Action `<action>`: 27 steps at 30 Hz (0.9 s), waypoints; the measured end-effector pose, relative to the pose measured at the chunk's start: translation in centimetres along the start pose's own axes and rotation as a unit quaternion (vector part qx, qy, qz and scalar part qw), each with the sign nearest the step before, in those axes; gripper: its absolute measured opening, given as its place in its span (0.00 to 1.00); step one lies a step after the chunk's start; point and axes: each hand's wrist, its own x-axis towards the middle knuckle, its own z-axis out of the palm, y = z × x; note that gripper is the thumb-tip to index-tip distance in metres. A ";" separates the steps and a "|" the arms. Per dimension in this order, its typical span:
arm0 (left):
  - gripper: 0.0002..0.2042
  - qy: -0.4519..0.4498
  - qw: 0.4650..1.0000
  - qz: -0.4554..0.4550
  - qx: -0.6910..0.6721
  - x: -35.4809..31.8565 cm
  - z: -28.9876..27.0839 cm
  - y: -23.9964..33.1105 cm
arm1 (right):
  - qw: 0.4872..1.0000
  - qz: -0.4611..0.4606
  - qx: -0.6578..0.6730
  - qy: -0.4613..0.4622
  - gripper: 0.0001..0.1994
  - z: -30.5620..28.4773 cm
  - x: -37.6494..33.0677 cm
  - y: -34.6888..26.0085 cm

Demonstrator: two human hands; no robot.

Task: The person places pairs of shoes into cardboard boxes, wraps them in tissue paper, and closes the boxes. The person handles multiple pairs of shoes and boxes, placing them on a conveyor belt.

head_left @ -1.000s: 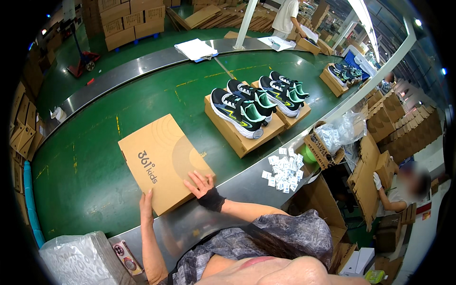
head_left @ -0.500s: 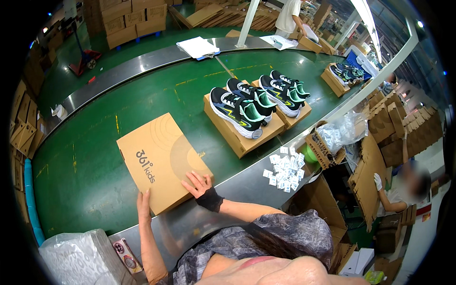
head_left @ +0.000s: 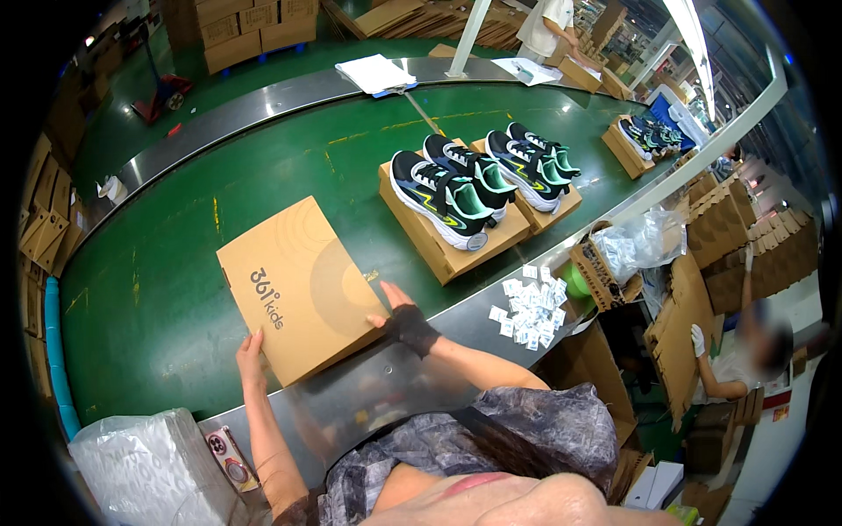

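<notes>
A closed brown cardboard shoe box lies flat on the green conveyor belt, at its near edge, partly over the steel rim; the left hand grips the box's near left corner, fingers curled round the edge; the right hand, in a dark wrist wrap, lies with spread fingers against the near right side of the box, pressing rather than clasping.

To the right and a little farther stand two open brown boxes, touching side by side, each with one pair of dark sneakers with teal and yellow trim on top, four shoes in all; far right on the belt a third box with sneakers, the shoe count too small to tell; nothing lies between the hands and the held box.

Just right of the right hand, on the steel rim, is a scatter of small white packets, too many to count; beyond them a clear plastic bag in a carton. A white paper stack sits at the belt's far edge. Near left, a bulky plastic-wrapped bundle and a phone beside it. Two other people are in view: one standing far off, one at the right in white gloves among flattened cartons.
</notes>
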 end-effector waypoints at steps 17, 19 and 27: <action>0.26 -0.095 0.930 0.079 -0.345 -7.3 -2.6 2.6 | 0.965 0.029 0.211 -0.156 0.30 -5.7 -1.3 -6.8; 0.25 -0.067 0.917 0.119 -0.375 -10.9 -6.0 2.5 | 0.954 0.015 0.246 -0.171 0.27 -4.8 -3.0 -6.7; 0.30 0.068 0.824 0.233 -0.512 -21.9 -19.5 -3.2 | 0.957 -0.078 -0.257 -0.108 0.31 0.9 -7.2 4.7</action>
